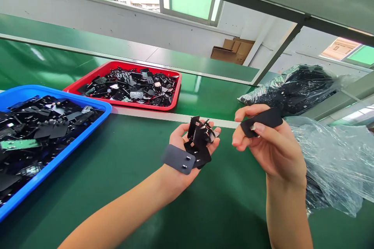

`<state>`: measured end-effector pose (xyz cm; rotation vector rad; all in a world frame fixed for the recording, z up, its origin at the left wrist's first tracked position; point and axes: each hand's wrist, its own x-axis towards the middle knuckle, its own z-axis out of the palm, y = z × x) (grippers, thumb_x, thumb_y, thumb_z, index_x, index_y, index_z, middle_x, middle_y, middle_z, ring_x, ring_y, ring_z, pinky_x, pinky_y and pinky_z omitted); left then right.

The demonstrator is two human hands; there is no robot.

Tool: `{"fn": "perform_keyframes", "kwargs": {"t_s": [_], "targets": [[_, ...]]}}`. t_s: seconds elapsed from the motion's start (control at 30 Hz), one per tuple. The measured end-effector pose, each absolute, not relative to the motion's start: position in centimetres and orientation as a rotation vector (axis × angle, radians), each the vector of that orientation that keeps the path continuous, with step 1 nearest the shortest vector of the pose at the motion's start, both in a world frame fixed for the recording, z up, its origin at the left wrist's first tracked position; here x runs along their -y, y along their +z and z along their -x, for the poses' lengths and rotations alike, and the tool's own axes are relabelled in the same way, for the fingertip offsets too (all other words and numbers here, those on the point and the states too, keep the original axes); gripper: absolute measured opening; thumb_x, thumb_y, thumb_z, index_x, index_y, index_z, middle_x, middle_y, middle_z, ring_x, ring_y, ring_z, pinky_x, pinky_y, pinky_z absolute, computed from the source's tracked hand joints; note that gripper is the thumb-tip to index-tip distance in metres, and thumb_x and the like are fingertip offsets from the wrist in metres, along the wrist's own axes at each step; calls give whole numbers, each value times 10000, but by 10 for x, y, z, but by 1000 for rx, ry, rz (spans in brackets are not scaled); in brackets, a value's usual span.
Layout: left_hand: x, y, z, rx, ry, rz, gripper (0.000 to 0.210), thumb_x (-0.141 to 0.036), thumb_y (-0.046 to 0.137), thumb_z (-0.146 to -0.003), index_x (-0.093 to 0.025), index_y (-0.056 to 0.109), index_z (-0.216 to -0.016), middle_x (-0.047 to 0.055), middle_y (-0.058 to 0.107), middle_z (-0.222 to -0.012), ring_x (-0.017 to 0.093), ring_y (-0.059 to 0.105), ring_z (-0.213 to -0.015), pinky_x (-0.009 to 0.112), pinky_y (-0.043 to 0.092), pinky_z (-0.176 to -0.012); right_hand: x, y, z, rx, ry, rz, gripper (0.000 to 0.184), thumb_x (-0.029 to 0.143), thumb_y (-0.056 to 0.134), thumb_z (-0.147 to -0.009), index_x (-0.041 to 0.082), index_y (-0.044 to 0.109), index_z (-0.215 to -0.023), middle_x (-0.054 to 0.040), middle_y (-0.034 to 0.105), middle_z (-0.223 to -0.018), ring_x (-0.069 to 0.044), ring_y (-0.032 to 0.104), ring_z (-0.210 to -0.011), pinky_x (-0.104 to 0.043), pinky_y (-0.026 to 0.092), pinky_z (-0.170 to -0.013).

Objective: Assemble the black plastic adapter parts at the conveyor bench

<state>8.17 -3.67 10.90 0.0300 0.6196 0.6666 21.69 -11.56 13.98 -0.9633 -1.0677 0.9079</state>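
My left hand [182,151] is palm up over the green table, cupping a small stack of flat black parts [200,140]; one grey-black piece [179,159] hangs off the palm's near edge. To its right, my right hand [270,146] pinches a single flat black part [264,120] between thumb and fingers, held a little above and apart from the stack.
A blue bin [62,155] full of black parts sits at the left, a red tray [177,93] of similar parts behind it. Clear plastic bags [336,163] with black parts [298,87] lie at the right. The green table surface [122,163] runs beneath both hands. Cardboard boxes [232,50] stand at the back.
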Motion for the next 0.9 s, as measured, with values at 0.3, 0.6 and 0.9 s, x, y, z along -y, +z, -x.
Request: {"fn": "perform_keyframes", "kwargs": {"t_s": [0.3,0.6,0.9], "targets": [[37,111,-83,-612,645,-40,206,-190,487,-763,-87,609,-893,141,646,-927,266,654,-847,306,564,-597,102,136,-225,830,798,913,401,370,332,-880,217,638,-670,-40,513,-637,-134,493,-573,-282,429,-501],[40,104,-85,-608,607,-104,175,-170,501,-753,-83,611,-858,121,648,-929,249,652,-828,311,557,-638,109,138,-213,791,804,977,306,336,412,-882,191,663,-785,7,429,-572,-84,377,-498,-204,322,-440],[64,81,-100,-670,427,-142,228,-238,452,-808,-84,617,-777,94,649,-733,211,657,-688,316,541,-597,107,129,-205,890,786,1088,227,376,483,-879,227,652,-848,26,424,-586,-67,363,-470,-189,318,-402]]}}
